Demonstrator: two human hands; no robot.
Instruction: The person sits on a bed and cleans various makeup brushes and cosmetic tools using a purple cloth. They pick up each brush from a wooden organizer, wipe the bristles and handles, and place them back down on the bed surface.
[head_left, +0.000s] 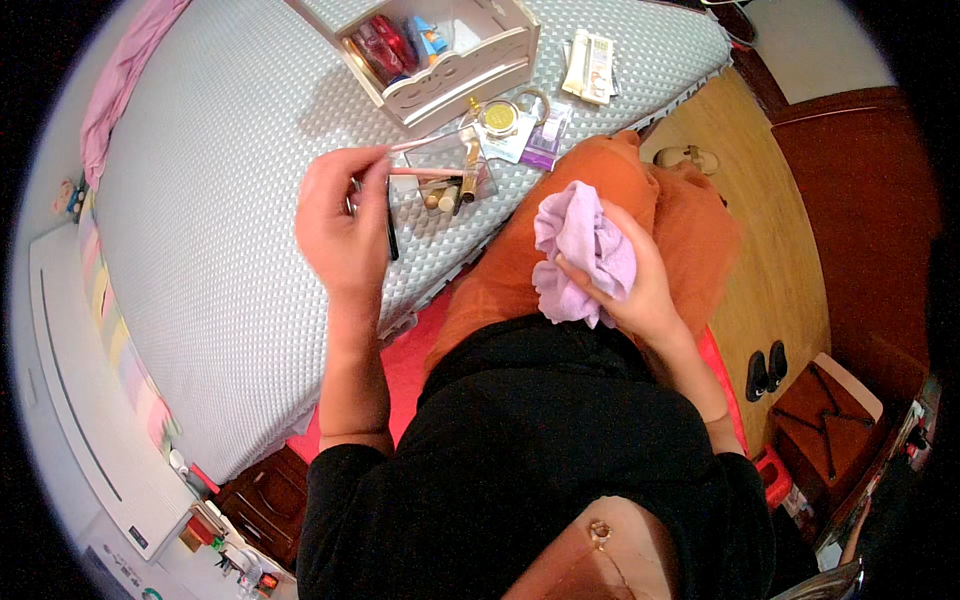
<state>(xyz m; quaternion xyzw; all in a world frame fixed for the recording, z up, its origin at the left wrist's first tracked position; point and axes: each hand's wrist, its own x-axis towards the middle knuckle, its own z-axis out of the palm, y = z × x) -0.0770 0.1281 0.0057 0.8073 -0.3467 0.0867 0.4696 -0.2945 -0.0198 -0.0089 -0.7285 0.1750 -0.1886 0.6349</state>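
Note:
My left hand (345, 215) is over the bed, fingers pinched together at the near end of a thin pink stick (425, 172). That stick reaches across a small clear box (484, 184), and a second pink stick runs above it from beside the fingertips. Several small gold-and-black cosmetic tubes (468, 183) are in the box. A slim black pen-like item (392, 232) shows just beside the hand; whether the hand touches it I cannot tell. Over my lap, my right hand (635, 275) grips a crumpled lilac cloth (583, 250).
Behind the box stands a cream drawer organizer (460, 90) holding red and blue packages. A round yellow-lidded jar (498, 117), a purple packet (543, 148) and upright-printed cartons (589, 68) lie on the quilted bed (230, 200). Black slippers (767, 370) are on the wood floor.

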